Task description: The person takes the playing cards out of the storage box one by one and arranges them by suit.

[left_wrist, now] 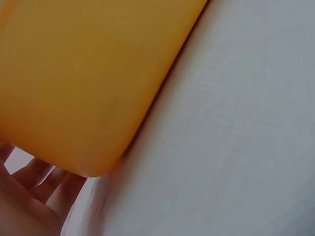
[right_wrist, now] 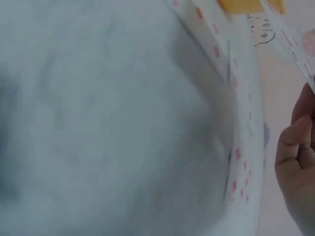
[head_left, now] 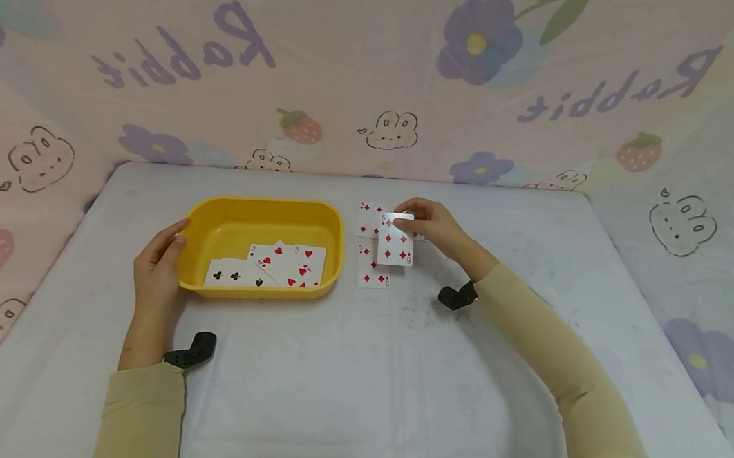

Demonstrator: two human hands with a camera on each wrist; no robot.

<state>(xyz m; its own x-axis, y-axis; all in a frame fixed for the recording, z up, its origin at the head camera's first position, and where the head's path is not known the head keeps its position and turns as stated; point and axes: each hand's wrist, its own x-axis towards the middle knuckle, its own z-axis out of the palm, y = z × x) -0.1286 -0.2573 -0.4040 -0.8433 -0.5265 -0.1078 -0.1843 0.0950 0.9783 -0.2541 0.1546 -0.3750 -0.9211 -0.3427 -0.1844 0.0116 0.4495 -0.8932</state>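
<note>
In the head view my left hand (head_left: 158, 263) rests against the left end of a yellow plastic tray (head_left: 260, 292), its fingers and thumb touching the wall near the rim. The left wrist view shows those fingers (left_wrist: 66, 191) extended along the tray's outer end. Inside lie several overlapping playing cards (head_left: 227, 273), clubs, spades and hearts among them. My right hand (head_left: 432, 225) pinches the six of diamonds (head_left: 395, 248) by its top edge, face up, above the table. Partly beneath it lie the four of diamonds (head_left: 367, 219) and the five of diamonds (head_left: 368, 267).
Part of another card (head_left: 420, 239) shows below the right hand, mostly hidden. A white cloth covers the table (head_left: 334, 379). A patterned curtain (head_left: 363, 70) hangs behind and at both sides. The tray stands left of the laid cards.
</note>
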